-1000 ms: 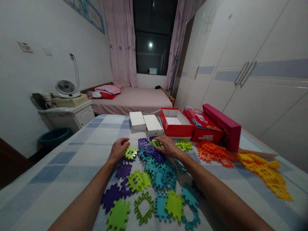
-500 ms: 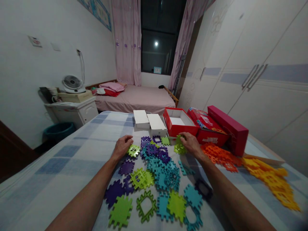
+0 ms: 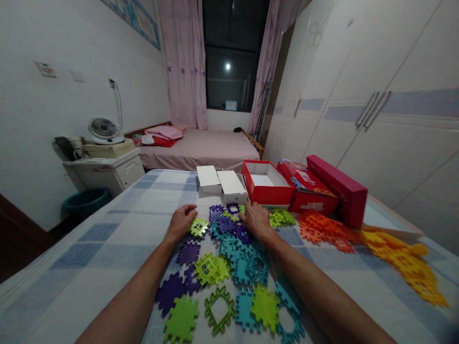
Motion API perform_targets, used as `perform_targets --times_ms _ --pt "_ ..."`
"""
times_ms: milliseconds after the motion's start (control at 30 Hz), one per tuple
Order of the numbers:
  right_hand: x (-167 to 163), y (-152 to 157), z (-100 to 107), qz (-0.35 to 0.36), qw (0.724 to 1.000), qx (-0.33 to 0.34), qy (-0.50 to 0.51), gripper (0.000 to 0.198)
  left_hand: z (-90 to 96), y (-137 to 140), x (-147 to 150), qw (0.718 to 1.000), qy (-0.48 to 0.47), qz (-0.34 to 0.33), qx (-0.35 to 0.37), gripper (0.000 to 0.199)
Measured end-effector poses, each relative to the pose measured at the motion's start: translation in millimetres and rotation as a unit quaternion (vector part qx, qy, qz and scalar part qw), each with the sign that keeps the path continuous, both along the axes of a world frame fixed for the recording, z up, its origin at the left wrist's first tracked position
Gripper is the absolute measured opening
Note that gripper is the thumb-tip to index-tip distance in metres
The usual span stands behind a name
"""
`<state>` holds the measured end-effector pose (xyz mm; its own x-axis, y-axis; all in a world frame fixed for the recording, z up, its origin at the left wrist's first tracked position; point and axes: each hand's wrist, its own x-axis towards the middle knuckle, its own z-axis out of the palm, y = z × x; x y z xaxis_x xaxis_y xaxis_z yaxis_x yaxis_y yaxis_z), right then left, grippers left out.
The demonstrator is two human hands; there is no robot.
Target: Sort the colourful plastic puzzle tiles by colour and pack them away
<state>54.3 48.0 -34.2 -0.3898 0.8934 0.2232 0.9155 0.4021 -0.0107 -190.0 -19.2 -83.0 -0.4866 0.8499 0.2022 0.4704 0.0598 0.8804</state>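
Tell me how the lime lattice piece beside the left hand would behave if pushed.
The lime lattice piece is probably stiff: its thin grid looks unbent. It is likely light, given the openings through its middle. Being low and flat, it seems unlikely to roll or tip.

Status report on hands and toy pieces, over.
Left hand beside lime piece; right hand beside purple pieces; grips unclear. Teal pieces heaped between forearms. White boxes just beyond.

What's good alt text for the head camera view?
A person's left hand and right hand are at purple, green and teal toothed pieces on a checked cloth. Orange pieces and yellow pieces lie farther right; an open red box stands behind.
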Motion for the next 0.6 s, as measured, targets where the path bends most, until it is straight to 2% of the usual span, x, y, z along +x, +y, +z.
perform_targets --times_ms 133,233,400,467,533,600 --pt "9 0 5 -0.01 1.0 0.01 0.014 0.039 -0.6 0 0 1.0 -0.003 -0.006 0.004 0.038" --pt "37 1 16 -0.015 0.999 0.041 0.024 0.041 -0.4 0 1 1.0 -0.009 -0.002 0.005 0.037" --pt "86 13 29 -0.079 0.993 0.084 -0.004 0.042 -0.1 1 3 1.0 -0.009 0.01 0.005 0.036" --pt "88 15 28 -0.04 0.996 0.064 0.04 0.04 0.9 1 4 1.0 -0.006 0.012 0.004 0.035" --pt "75 13 24 0.057 0.993 -0.007 0.103 0.033 2.2 1 4 1.0 0.0 0.011 0.005 0.034" --pt "51 8 20 0.145 0.976 -0.083 0.138 0.029 3.3 0 5 1.0 0.007 0.011 0.006 0.034"
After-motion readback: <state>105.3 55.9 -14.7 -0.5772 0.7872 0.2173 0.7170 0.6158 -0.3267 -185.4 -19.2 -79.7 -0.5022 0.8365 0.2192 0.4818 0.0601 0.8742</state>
